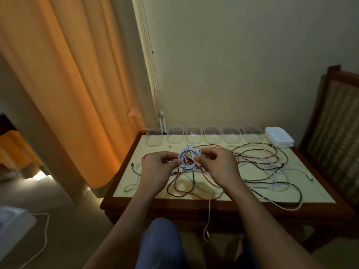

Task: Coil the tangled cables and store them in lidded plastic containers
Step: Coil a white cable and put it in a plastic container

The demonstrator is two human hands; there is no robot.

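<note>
Left hand [157,167] and right hand [217,164] raised just above the tabletop [314,188], meeting over its centre, both grasping a small white cable coil [189,167]. Left hand, fingers curled, pinching the coil at its 9 o'clock side. Right hand, fingers curled, pinching at the 3 o'clock side, fingertips reaching into the coil's middle.

Below the right hand, a thin pale cable end [208,216] hanging over the tabletop's 6 o'clock edge toward the floor.

Under and around both hands, a loose cable tangle [256,160] in red, black and white, spread from the centre out to 3 o'clock, with one white loop over the edge near 4 o'clock.

Along the 12 o'clock edge, six clear plastic containers [194,133] in a row, side by side. At 1 o'clock, just beside the row's end, a stack of white lids [278,137].

Off the tabletop: orange curtain [77,74] at 10 o'clock, wooden chair [334,117] with a woven back at 3 o'clock, blue-clad knee [161,243] at 6 o'clock.
</note>
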